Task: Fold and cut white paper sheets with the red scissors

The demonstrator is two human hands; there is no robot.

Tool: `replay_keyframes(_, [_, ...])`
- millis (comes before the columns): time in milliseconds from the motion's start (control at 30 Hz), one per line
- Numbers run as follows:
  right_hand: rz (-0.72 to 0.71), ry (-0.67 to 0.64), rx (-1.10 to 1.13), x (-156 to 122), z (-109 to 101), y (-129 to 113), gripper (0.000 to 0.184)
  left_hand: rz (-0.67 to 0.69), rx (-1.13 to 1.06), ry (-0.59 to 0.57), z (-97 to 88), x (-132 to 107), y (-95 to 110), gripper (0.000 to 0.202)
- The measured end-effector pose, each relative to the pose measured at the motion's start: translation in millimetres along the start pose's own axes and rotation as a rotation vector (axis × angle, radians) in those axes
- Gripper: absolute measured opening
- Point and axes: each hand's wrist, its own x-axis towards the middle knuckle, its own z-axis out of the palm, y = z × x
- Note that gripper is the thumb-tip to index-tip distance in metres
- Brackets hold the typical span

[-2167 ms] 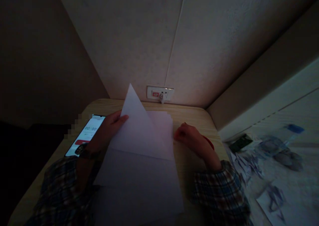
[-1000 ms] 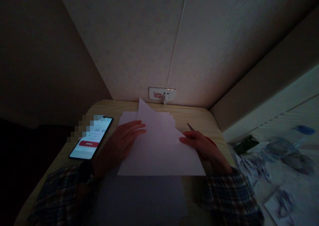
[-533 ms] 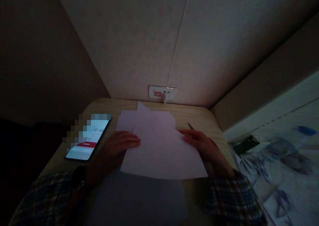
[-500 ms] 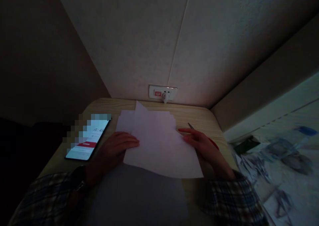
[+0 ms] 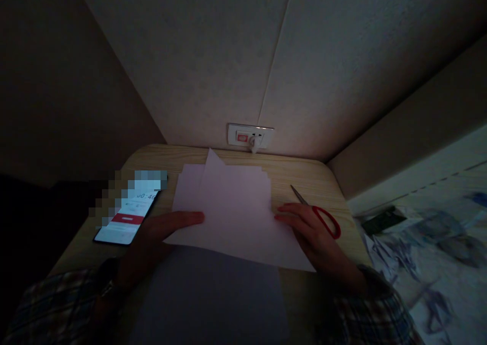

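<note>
Lying across the middle of the wooden tabletop [image 5: 283,180], a white sheet [image 5: 236,228] covers part of a paper stack [image 5: 188,182]. The left hand [image 5: 160,236] rests one straight digit on the sheet, and whether it pinches from beneath cannot be told. The right hand [image 5: 310,233] has its fingers extended and slightly parted at the sheet's right side, the thumb hidden. Red-handled scissors [image 5: 327,224] lie just beside it, near the right edge. Toward the left edge a phone [image 5: 125,228] reads "0:46", the digits before it unclear and its upper left pixelated. Beyond the back edge, a plug [image 5: 254,144] fills part of a wall socket [image 5: 233,134]. Right of the tabletop, a green-and-white box [image 5: 384,220] bears no legible lettering amid blurred clutter; darkness swallows the lower paper [image 5: 216,299], cut off below.
</note>
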Motion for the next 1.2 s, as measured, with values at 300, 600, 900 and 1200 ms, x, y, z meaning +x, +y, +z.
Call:
replay_keyframes(300, [-0.010,0.020,-0.001,0,6,-10,0.021,0.076,-0.012,0.019,5.7,3,1,0.030])
replay_keyframes(600, [0.019,-0.041,-0.025,-1,10,-10,0.021,0.210,0.086,0.029,13.8,7,-8,0.025])
replay_keyframes(900, [0.061,-0.092,0.004,-1,12,-10,0.020,0.156,0.095,-0.004,15.7,6,-5,0.025])
replay_keyframes(1200, [0.048,-0.111,0.080,4,2,-14,0.019,0.073,-0.018,-0.057,13.2,6,-4,0.033])
